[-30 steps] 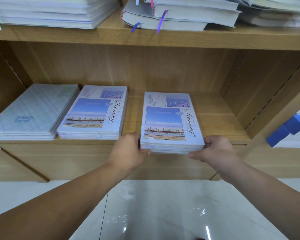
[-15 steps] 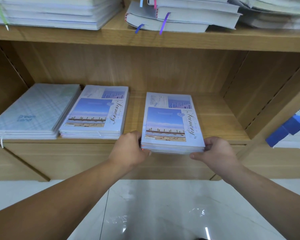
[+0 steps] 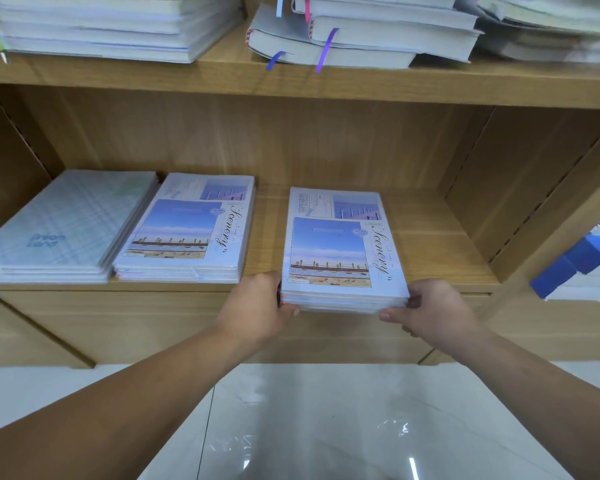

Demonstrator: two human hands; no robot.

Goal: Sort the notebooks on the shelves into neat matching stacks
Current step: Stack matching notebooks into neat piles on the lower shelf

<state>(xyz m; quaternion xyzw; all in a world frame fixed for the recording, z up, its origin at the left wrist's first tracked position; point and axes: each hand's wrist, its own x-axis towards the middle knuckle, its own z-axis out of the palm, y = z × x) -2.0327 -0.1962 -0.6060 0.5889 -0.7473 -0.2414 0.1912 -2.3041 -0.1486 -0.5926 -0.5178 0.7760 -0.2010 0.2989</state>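
Pale-blue paper notebook stack (image 3: 340, 251) runs lengthwise back from the wooden shelf (image 3: 430, 244) front edge, left hand (image 3: 257, 306) and right hand (image 3: 437, 310) clasping its near corners.

Both hands are on the right-hand stack of notebooks (image 3: 342, 251), the one with the "Scenery" cover: the left hand (image 3: 257, 308) grips its near left corner, the right hand (image 3: 430, 311) pinches the near right corner, thumb below the edge. The stack's front edge overhangs the shelf (image 3: 440, 251). To its left, apart from it, lies a matching stack (image 3: 187, 230), and beside that a pale checked stack (image 3: 63, 226). Overhead, thick books (image 3: 357, 39) sit on the upper shelf (image 3: 291, 84) with ribbons (image 3: 324, 50) dangling. Glossy floor (image 3: 326, 427) below.
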